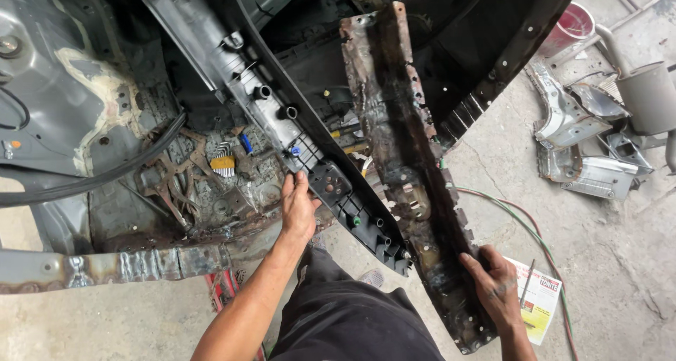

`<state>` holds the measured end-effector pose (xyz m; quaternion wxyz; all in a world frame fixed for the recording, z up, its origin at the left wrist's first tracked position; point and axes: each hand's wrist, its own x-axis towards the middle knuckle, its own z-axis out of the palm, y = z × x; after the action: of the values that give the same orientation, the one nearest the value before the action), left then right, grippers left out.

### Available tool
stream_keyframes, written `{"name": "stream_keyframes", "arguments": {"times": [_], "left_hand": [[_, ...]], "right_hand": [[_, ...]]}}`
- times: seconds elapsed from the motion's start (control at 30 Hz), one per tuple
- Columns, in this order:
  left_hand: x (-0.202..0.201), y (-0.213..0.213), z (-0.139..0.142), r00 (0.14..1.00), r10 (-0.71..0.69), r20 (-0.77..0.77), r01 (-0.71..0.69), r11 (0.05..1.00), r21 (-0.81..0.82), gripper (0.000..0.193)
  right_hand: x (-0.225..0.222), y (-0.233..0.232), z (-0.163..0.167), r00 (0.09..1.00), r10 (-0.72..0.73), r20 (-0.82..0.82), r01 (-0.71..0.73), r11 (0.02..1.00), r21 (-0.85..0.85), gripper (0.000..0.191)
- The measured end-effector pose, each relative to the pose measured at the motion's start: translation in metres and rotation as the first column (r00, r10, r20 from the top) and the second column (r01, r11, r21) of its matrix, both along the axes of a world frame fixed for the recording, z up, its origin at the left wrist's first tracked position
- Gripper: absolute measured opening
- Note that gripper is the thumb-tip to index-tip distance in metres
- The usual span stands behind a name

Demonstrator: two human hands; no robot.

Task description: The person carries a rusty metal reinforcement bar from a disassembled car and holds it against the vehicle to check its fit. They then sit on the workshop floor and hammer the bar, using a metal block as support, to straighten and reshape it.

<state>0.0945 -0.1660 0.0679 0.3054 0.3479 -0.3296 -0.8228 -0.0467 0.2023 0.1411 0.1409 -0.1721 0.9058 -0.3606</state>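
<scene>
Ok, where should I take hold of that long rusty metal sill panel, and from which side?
Probably the near end of the long rusty metal sill panel, along its outer right edge, coming from the right, where the right hand already rests. That edge is exposed; the black plastic trim strip crowds the left.

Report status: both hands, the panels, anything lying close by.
Left hand gripping black plastic sill trim. Right hand on edge of rusted sill panel. Hoses and printed leaflet on floor beside right hand.
</scene>
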Motion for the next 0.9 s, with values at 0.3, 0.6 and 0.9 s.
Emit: {"name": "stream_keyframes", "arguments": {"times": [0.3, 0.6, 0.9], "left_hand": [[0.023, 0.01, -0.039, 0.998, 0.063, 0.005, -0.062, 0.964, 0.257, 0.029], [0.066, -0.037, -0.126, 0.967, 0.173, 0.189, -0.245, 0.84, 0.483, 0.06], [0.03, -0.196, -0.133, 0.958, 0.285, 0.027, -0.257, 0.813, 0.522, 0.061]], "right_hand": [[0.012, -0.006, -0.003, 0.994, -0.022, -0.103, 0.026, 0.999, 0.039, 0.029], [0.019, -0.034, -0.017, 0.989, -0.078, -0.124, 0.09, 0.992, 0.093, 0.028], [0.038, -0.091, -0.022, 0.997, -0.054, -0.049, 0.057, 0.996, 0.066, 0.03]]}}
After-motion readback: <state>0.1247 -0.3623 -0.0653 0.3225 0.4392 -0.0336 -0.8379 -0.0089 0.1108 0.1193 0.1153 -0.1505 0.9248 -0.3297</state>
